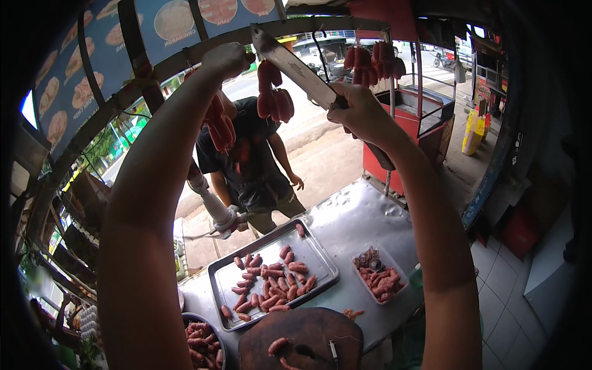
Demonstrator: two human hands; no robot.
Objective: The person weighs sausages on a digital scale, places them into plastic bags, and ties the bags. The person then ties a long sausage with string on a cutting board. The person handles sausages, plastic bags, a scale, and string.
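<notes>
My left hand (229, 58) is raised, closed, by the overhead metal rail (357, 23); what it grips I cannot make out. My right hand (357, 114), also raised, is closed on the handle of a large cleaver (293, 65), its wide blade angled up toward the rail. Bunches of red sausages (275, 105) hang just below the blade, between my hands. Another bunch (221, 129) hangs behind my left forearm, and more (373, 65) hang to the right.
Below are a metal table (351, 216), a tray (333, 271) of loose sausages, a plastic tub (382, 283) of meat, a bowl (200, 342) of sausages and a wooden board (265, 345). A person (246, 154) stands beyond the table; a red cart (376, 172) is at right.
</notes>
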